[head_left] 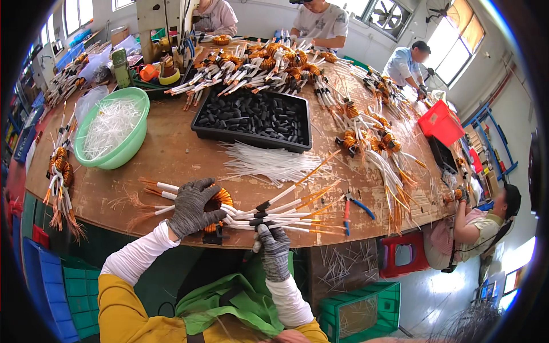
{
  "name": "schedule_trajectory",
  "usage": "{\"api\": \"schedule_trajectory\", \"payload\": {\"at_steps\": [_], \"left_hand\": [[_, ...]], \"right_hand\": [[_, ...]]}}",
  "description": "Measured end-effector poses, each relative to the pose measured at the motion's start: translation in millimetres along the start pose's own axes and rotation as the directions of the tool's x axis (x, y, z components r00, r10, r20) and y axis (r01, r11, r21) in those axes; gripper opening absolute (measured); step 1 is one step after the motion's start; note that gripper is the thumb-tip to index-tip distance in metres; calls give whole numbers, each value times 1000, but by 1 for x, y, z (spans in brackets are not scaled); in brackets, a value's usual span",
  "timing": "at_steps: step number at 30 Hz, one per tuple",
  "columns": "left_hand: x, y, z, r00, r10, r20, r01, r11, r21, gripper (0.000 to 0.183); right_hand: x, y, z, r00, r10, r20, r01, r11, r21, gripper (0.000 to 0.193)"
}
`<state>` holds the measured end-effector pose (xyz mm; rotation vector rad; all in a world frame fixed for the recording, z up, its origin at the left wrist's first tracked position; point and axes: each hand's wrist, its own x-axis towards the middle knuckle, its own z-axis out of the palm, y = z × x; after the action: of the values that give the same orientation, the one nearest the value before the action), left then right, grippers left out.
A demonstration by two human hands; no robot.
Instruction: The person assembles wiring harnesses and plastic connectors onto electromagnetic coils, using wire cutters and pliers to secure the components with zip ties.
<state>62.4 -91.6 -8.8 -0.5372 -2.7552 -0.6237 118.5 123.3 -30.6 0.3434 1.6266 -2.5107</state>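
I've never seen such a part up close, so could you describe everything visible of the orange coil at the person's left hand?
The coil is rounded, its ribbed orange winding looking like copper wire. The grey-gloved left hand grips and partly hides it near the table edge. White-sleeved leads run out both sides to coppery ends, frayed at left; black sleeves sit on the right ones, beside the right hand.

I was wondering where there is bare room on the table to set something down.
Bare tabletop shows between the green bowl and the black tray. Another patch lies below the bowl, between the coil bundle at left and the wires of the held coil. Crowded: beyond the tray, under heaped coils, and just in front of it, under loose white tubes.
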Motion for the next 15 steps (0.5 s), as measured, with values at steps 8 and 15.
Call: {"api": "schedule_trajectory", "payload": {"at_steps": [8, 15], "left_hand": [[44, 9, -15, 941, 251, 225, -220, 963, -154, 49], [84, 31, 23, 673, 442, 593, 244, 625, -742, 45]], "right_hand": [[11, 14, 0, 995, -89, -44, 82, 986, -144, 30], [12, 15, 15, 985, -68, -159, 57, 996, -73, 25]]}}
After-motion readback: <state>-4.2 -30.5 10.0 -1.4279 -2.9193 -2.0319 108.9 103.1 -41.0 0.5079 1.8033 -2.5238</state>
